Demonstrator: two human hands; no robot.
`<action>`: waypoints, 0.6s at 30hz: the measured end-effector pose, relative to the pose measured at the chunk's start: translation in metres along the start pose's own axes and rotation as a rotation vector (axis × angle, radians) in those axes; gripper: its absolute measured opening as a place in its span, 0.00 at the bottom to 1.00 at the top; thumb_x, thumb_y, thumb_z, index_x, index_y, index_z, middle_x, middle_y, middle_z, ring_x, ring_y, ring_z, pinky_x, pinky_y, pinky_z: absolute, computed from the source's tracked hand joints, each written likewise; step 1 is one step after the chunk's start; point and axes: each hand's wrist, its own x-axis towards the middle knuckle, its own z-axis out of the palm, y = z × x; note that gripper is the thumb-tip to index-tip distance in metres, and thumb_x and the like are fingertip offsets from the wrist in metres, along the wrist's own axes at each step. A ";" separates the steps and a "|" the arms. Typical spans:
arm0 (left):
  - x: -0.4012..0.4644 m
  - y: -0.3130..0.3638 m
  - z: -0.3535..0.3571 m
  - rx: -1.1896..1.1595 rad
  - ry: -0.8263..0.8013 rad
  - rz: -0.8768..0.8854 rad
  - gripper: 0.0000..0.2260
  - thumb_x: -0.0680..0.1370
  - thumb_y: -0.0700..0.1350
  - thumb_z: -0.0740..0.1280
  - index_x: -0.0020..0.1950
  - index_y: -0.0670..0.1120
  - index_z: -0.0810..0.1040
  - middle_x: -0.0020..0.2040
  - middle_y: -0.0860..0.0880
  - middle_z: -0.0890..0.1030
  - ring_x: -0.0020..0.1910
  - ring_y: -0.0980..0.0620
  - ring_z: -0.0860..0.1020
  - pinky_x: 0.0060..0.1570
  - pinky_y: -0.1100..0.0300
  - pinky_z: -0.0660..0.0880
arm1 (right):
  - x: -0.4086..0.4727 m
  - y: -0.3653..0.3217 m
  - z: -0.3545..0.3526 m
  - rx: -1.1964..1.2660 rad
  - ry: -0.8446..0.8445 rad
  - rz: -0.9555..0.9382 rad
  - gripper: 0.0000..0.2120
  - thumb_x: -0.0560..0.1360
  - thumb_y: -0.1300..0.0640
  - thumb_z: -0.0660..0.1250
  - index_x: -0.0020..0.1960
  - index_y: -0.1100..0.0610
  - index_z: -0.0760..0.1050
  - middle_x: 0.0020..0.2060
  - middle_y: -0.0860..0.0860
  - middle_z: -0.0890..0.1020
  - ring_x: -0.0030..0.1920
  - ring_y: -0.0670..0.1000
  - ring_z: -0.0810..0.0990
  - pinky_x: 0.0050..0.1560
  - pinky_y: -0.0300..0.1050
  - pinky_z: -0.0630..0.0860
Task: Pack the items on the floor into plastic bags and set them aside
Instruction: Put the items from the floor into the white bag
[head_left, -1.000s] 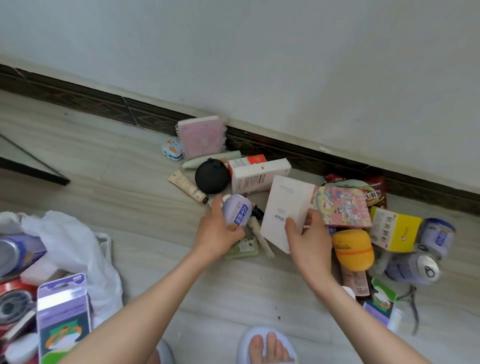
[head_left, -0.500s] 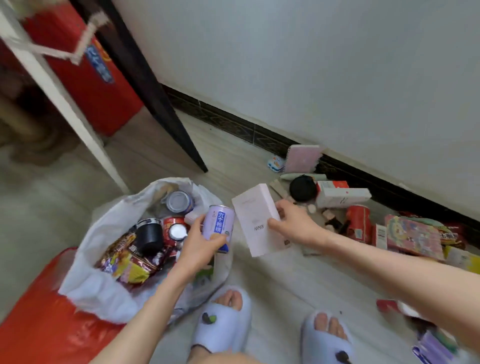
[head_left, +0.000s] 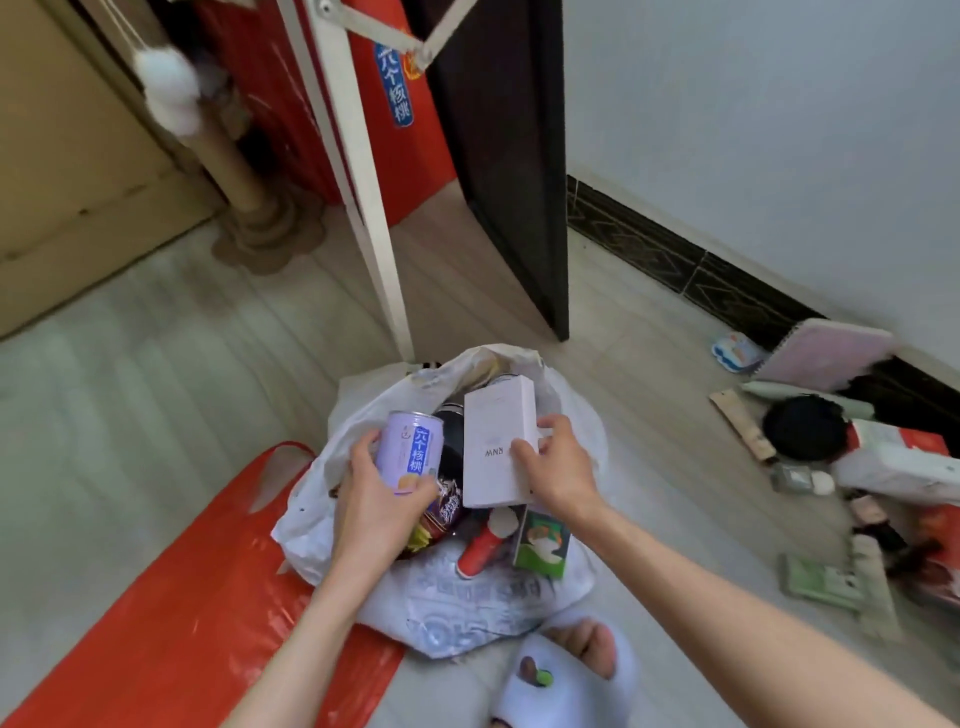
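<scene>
Carried since half a second ago from beside the white plastic bag (head_left: 467, 613) to directly over its open mouth: lilac drink can (head_left: 410, 451) and white carton (head_left: 497, 447). Left hand (head_left: 376, 512) wrapped round the can, thumb at 3 o'clock of the label, fingers at 9 o'clock. Right hand (head_left: 558, 467) pinching the carton near its lower edge, thumb across the printed face, carton upright and tilted slightly toward 1 o'clock. Bag already crowded: dark jar (head_left: 453, 431) between can and carton, red tube (head_left: 480, 545) and green-and-white box (head_left: 543, 540) at 6 o'clock of the carton, snack wrappers (head_left: 444, 512) under the left thumb. Red plastic bag (head_left: 171, 613) flat on the floor at 8 o'clock of the white one. Still unpacked at 3 o'clock along the skirting: pink notebook (head_left: 826, 353), black round pouch (head_left: 805, 428) and a loose heap, partly blurred. Likely hazards: carton released from the tall tilt, landing on the jar and tipping out over the slack rim; can dropped onto hard lids, denting or rolling the bag open; overfilled mouth leaving too little film to gather and lift aside.
</scene>
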 end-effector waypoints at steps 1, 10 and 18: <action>0.004 0.001 -0.001 0.069 0.031 0.062 0.29 0.64 0.48 0.70 0.63 0.49 0.65 0.57 0.45 0.75 0.55 0.43 0.74 0.54 0.47 0.72 | 0.003 0.000 0.003 0.008 0.049 -0.024 0.16 0.76 0.56 0.61 0.62 0.57 0.65 0.50 0.52 0.77 0.47 0.51 0.74 0.45 0.44 0.70; 0.014 -0.032 0.021 0.546 0.048 0.266 0.21 0.69 0.45 0.60 0.60 0.38 0.72 0.53 0.38 0.77 0.46 0.37 0.74 0.49 0.46 0.72 | -0.009 0.026 0.034 -0.304 -0.045 -0.415 0.22 0.72 0.65 0.61 0.66 0.61 0.65 0.65 0.56 0.69 0.64 0.55 0.68 0.59 0.38 0.62; 0.005 -0.036 0.021 0.607 -0.063 0.313 0.30 0.67 0.44 0.74 0.66 0.38 0.69 0.62 0.35 0.72 0.58 0.34 0.72 0.53 0.40 0.73 | -0.023 0.023 0.001 -0.578 -0.114 -0.461 0.28 0.76 0.55 0.61 0.73 0.59 0.56 0.72 0.55 0.62 0.70 0.54 0.62 0.68 0.41 0.57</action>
